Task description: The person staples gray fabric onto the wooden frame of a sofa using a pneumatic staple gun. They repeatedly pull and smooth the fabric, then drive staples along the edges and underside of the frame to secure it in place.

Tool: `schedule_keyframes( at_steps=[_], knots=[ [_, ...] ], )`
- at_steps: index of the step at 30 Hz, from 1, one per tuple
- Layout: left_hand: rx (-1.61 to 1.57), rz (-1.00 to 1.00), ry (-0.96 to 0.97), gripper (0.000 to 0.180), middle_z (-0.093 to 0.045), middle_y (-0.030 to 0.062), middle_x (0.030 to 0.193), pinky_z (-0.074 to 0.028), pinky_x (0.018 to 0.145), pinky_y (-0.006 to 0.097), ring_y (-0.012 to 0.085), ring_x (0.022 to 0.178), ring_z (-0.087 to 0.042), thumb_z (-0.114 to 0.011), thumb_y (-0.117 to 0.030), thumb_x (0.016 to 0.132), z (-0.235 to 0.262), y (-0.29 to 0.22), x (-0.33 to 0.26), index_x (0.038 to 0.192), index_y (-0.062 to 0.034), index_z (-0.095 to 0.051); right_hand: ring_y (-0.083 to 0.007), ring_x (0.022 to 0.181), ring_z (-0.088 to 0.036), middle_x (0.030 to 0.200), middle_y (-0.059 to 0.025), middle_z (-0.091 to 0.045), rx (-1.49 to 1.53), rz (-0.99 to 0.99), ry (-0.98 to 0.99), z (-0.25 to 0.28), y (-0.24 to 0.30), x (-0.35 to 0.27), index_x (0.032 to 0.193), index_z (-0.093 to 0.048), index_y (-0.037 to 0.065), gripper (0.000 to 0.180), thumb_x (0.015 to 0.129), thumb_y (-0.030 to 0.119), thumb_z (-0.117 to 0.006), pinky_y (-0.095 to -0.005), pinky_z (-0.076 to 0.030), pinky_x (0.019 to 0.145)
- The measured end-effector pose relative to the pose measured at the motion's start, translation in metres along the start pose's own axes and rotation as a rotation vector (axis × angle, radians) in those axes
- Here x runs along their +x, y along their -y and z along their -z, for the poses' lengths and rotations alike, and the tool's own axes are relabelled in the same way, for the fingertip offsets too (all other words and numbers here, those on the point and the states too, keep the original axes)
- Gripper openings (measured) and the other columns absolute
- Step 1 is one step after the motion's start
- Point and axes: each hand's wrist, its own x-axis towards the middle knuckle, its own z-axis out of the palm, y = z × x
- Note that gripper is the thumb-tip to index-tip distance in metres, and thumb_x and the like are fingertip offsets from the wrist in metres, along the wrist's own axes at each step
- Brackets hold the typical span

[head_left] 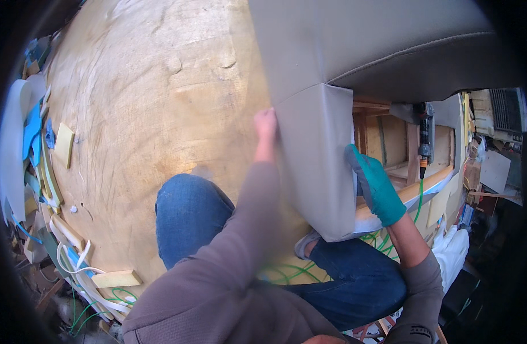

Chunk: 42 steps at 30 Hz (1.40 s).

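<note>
A large upholstered furniture piece (315,155), covered in grey leather-like material with a stitched seam, stands tilted in front of me. Its open underside shows a wooden frame (412,143). My left hand (266,123), bare and slightly blurred, is closed against the piece's left side; whatever its fingers hold is hidden. My right hand (378,186) wears a green glove and grips the cover's edge beside the open frame, some fingers out of sight inside. Just beyond it, an air-powered tool (425,137), apparently a stapler, rests at the frame with a green hose (419,198) attached.
Under the piece lies a broad, wrinkled tan-covered surface (137,114). Foam offcuts (63,145) and blue scraps (32,129) crowd its left edge. Green hose loops lie near my knees. A white glove (449,252) sits at the right, near wood scraps and a grey panel (495,171).
</note>
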Motion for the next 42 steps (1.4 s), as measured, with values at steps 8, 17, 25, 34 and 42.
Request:
schedule_keyframes(
  at_steps=[8, 17, 25, 34, 42],
  knots=[
    [0.317, -0.045, -0.263, 0.031, -0.078, 0.0248, 0.102, -0.057, 0.090, 0.053, 0.0443, 0.099, -0.075, -0.063, -0.029, 0.100, 0.026, -0.024, -0.020, 0.105, -0.0044, -0.081, -0.0343, 0.118, -0.071, 0.140, -0.0230, -0.071, 0.356, -0.141, 0.026, 0.008, 0.016, -0.002, 0.163, -0.053, 0.005, 0.051, 0.112, 0.007, -0.051, -0.0437, -0.053, 0.107],
    [-0.318, 0.056, 0.313, 0.025, -0.078, 0.0082, 0.100, -0.057, 0.078, 0.037, 0.0201, 0.086, -0.071, -0.067, -0.018, 0.103, 0.033, -0.019, -0.012, 0.119, -0.0013, -0.076, -0.0145, 0.095, -0.074, 0.111, -0.0080, -0.076, 0.527, -0.302, -0.068, 0.008, 0.032, 0.009, 0.132, -0.073, -0.001, 0.070, 0.108, 0.064, -0.063, -0.0319, -0.063, 0.083],
    [-0.504, -0.146, 0.145, 0.029, -0.074, 0.0114, 0.117, -0.057, 0.093, 0.037, 0.0227, 0.103, -0.069, -0.068, -0.020, 0.108, 0.039, -0.051, -0.051, 0.128, 0.0008, -0.067, -0.0127, 0.100, -0.070, 0.111, -0.0060, -0.075, 0.605, -0.421, -0.134, 0.003, 0.050, 0.012, 0.129, -0.075, -0.002, 0.062, 0.110, 0.056, -0.063, -0.0318, -0.059, 0.087],
    [-0.354, -0.820, 0.011, 0.059, -0.043, 0.0212, 0.171, -0.026, 0.133, 0.045, 0.0355, 0.162, -0.035, -0.047, -0.035, 0.118, 0.044, -0.207, -0.152, 0.164, 0.0026, -0.045, -0.0154, 0.109, -0.070, 0.115, -0.0072, -0.077, 0.339, -0.237, -0.131, 0.003, 0.051, 0.005, 0.141, -0.072, -0.001, 0.053, 0.115, 0.043, -0.059, -0.0344, -0.056, 0.101],
    [-0.269, -0.725, 0.267, 0.065, -0.020, 0.0211, 0.184, -0.011, 0.139, 0.043, 0.0340, 0.172, -0.013, -0.033, -0.036, 0.121, 0.001, -0.182, -0.098, 0.173, 0.0029, -0.028, -0.0128, 0.083, -0.060, 0.102, -0.0012, -0.069, 0.590, -0.456, -0.051, 0.000, 0.040, 0.010, 0.138, -0.073, -0.002, 0.045, 0.115, 0.035, -0.060, -0.0334, -0.054, 0.079]
  ],
)
